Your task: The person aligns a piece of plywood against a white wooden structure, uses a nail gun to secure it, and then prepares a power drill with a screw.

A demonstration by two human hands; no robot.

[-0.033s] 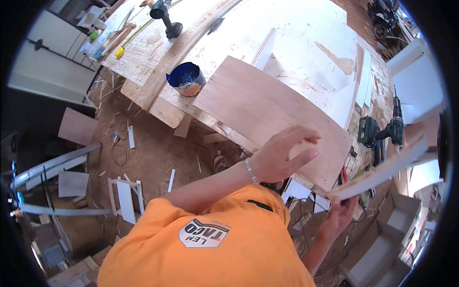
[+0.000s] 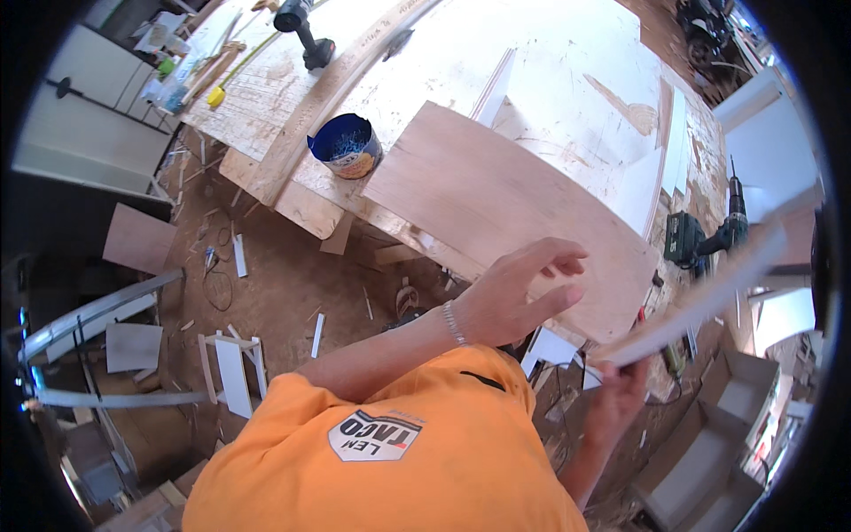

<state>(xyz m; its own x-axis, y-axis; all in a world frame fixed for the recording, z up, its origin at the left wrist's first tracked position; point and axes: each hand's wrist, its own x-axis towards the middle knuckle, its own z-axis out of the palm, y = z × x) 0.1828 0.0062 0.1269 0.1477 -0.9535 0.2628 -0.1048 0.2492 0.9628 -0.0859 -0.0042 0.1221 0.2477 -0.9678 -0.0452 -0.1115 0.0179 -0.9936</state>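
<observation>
My left hand (image 2: 519, 288) hovers over the near part of a reddish-brown plywood panel (image 2: 496, 191), thumb apart from its loosely curled fingers, holding nothing. The panel lies on the workbench (image 2: 550, 80), its near edge close to my body. At the panel's right corner, my right hand (image 2: 623, 390) grips the lower end of a long, narrow wooden strip (image 2: 700, 297). That strip slants up and away to the right and is smeared by motion. Part of the right hand's fingers is hidden behind it.
A blue tub (image 2: 346, 146) of small bits stands left of the panel. One cordless drill (image 2: 734, 217) lies at the right, another (image 2: 306, 35) at the far left. A long plank (image 2: 341, 84) runs along the bench. Offcuts litter the floor; an open wooden box (image 2: 700, 452) sits lower right.
The wooden strip and my right hand have shifted slightly left and down. My left hand has moved a little left, fingers still loosely curled. The panel lies in place.
</observation>
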